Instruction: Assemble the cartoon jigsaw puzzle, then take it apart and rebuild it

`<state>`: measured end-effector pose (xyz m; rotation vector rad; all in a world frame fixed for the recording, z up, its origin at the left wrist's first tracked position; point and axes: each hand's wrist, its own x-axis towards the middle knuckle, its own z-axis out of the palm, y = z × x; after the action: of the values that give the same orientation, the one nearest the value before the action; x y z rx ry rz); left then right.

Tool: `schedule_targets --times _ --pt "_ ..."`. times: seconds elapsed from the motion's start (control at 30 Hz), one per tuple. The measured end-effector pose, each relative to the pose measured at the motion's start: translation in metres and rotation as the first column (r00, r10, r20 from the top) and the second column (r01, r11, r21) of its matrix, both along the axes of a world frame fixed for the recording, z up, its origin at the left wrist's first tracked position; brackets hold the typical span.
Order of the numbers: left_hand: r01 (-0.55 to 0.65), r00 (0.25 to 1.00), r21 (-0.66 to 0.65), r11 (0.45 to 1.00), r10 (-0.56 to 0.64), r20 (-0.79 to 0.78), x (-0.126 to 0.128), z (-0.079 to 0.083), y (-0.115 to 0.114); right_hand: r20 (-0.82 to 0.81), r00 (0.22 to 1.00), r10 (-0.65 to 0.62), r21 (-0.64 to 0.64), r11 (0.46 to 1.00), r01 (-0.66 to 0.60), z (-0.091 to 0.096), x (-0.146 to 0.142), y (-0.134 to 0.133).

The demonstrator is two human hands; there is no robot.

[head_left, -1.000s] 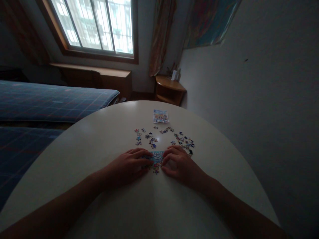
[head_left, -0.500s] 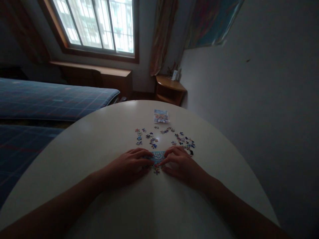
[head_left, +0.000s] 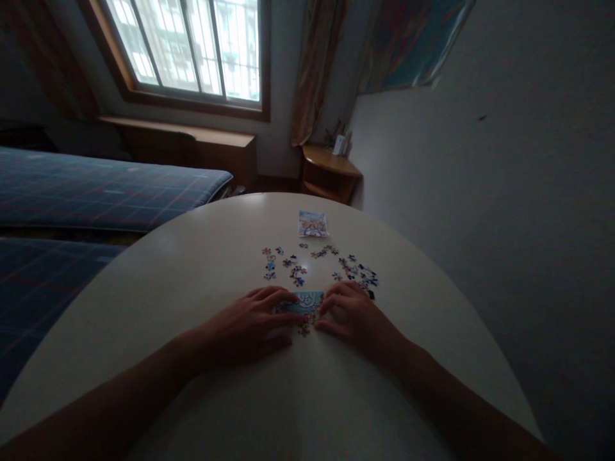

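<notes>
A small joined patch of jigsaw puzzle (head_left: 305, 303), mostly light blue, lies on the round white table (head_left: 202, 269). My left hand (head_left: 250, 323) rests flat at its left side, fingers stretched out and touching its edge. My right hand (head_left: 353, 314) lies at its right side with fingers curled down onto the patch's right edge. Loose puzzle pieces (head_left: 293, 269) are scattered just beyond the hands, with a denser cluster (head_left: 358, 274) to the right. A small printed picture card (head_left: 312, 224) lies farther back.
A bed with a blue checked cover (head_left: 96, 186) stands left of the table. A wooden corner shelf (head_left: 331, 169) and a window (head_left: 192, 45) are behind. A grey wall (head_left: 480, 192) runs close along the table's right side.
Both hands stay at the joined patch. My left fingers have slid a little further along its lower edge and my right fingers have shifted slightly right; the view tilted a touch.
</notes>
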<state>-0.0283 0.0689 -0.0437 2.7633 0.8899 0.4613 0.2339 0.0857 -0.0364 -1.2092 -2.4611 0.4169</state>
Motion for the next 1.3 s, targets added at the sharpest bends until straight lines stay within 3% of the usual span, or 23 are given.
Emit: schedule_targets --times 0.57,0.93,1.3 --pt "-0.003 1.000 0.013 1.000 0.003 -0.009 0.000 0.000 -0.002 -0.035 0.998 0.045 0.029 0.999 -0.044 0.002 -0.005 -0.005" --pt "0.004 1.000 0.023 1.000 -0.004 -0.010 0.000 -0.003 0.000 0.036 0.997 0.066 0.086 0.994 -0.069 0.008 -0.003 -0.008" --pt "0.001 0.999 0.039 0.999 0.001 -0.040 0.000 -0.001 -0.002 0.100 0.978 0.184 0.122 0.973 -0.195 0.012 -0.004 -0.013"
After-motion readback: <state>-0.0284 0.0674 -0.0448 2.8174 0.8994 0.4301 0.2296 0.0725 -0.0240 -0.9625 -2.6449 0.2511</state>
